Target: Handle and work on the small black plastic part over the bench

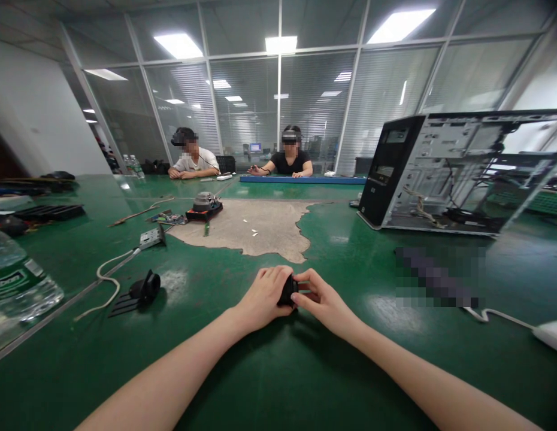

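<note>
Head view: 2 bare hands, left (267, 296) and right (321, 299), grip black blocky part (287, 291).

The room is brightly lit by rectangular ceiling panels (178, 45), which are blown out to white and mirrored in the glass partition (317, 114). Pale glare is thrown onto the green worktop (242, 383), with soft shadows cast beneath the hands (291, 296). Edges are stretched by wide-angle distortion; faces and one object at right are pixelated.

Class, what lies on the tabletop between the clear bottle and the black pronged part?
Between the bottle and the pronged part, the head view shows a curving pale cable and a straight seam.
</note>
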Demonstrator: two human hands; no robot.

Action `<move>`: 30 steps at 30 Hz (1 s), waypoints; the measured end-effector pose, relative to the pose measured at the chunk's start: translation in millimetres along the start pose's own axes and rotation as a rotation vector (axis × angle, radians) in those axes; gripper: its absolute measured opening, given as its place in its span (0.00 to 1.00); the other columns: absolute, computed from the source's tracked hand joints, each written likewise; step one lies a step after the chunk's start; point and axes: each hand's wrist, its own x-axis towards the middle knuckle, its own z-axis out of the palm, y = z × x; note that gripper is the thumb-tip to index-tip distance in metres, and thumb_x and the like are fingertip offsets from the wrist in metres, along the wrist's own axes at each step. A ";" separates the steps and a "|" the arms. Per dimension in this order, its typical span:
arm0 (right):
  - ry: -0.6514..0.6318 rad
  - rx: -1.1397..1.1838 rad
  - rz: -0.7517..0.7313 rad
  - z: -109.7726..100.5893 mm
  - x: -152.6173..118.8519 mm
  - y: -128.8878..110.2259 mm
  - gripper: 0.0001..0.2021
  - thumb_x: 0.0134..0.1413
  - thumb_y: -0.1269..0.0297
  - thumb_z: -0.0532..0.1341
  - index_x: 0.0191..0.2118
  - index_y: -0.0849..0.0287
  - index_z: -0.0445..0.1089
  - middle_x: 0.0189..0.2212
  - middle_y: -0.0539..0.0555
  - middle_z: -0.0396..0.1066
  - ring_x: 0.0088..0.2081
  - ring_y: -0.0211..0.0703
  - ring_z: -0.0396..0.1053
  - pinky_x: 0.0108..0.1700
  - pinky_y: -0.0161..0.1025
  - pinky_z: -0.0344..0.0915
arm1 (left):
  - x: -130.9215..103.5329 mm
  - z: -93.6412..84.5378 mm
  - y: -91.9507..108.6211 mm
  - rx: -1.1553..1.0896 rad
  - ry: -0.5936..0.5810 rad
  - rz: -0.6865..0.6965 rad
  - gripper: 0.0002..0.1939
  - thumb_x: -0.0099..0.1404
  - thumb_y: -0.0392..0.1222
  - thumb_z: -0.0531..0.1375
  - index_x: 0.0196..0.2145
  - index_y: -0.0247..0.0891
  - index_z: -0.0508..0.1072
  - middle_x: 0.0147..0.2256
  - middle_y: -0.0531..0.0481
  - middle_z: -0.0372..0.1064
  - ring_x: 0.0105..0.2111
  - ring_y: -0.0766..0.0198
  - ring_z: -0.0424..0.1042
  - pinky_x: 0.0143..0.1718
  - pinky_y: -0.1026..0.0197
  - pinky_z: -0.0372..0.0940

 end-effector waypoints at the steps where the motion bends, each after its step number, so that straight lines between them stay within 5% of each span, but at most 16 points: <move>1: 0.010 0.001 0.009 0.1 0.5 0.3 0.10 0.48 0.65 0.58 0.36 0.57 0.57 0.33 0.50 0.63 0.37 0.39 0.66 0.36 0.38 0.66 | 0.1 0.3 0.0 -0.001 0.005 0.000 0.27 0.49 0.38 0.59 0.46 0.39 0.53 0.43 0.46 0.59 0.43 0.57 0.59 0.44 0.55 0.52; 7: 0.054 -0.018 0.026 -0.2 4.6 2.0 0.13 0.46 0.65 0.59 0.39 0.58 0.58 0.39 0.53 0.62 0.41 0.41 0.64 0.39 0.40 0.66 | 0.2 0.5 0.6 -0.016 0.006 -0.004 0.26 0.50 0.39 0.59 0.45 0.39 0.53 0.43 0.47 0.59 0.44 0.57 0.59 0.44 0.55 0.53; 19: 0.007 -0.026 -0.046 4.8 -1.4 2.8 0.12 0.47 0.67 0.59 0.37 0.55 0.56 0.36 0.50 0.62 0.39 0.38 0.66 0.42 0.39 0.66 | -1.1 0.1 -0.8 -0.002 -0.001 0.009 0.29 0.49 0.38 0.59 0.48 0.39 0.52 0.45 0.46 0.59 0.45 0.56 0.59 0.46 0.53 0.52; 24: 0.018 0.012 -0.025 5.4 -0.5 4.7 0.13 0.45 0.68 0.60 0.36 0.55 0.55 0.35 0.49 0.63 0.39 0.37 0.66 0.44 0.40 0.64 | -3.3 -1.1 -0.1 0.102 0.072 0.029 0.36 0.49 0.47 0.61 0.52 0.38 0.49 0.51 0.41 0.53 0.51 0.49 0.52 0.49 0.46 0.48; 30: 0.007 0.052 -0.023 5.8 -2.3 3.9 0.13 0.45 0.67 0.60 0.36 0.56 0.54 0.36 0.49 0.63 0.38 0.37 0.67 0.44 0.40 0.64 | -7.9 -3.5 -5.9 -0.035 0.034 -0.002 0.42 0.47 0.48 0.62 0.55 0.40 0.44 0.49 0.41 0.49 0.47 0.51 0.58 0.44 0.49 0.59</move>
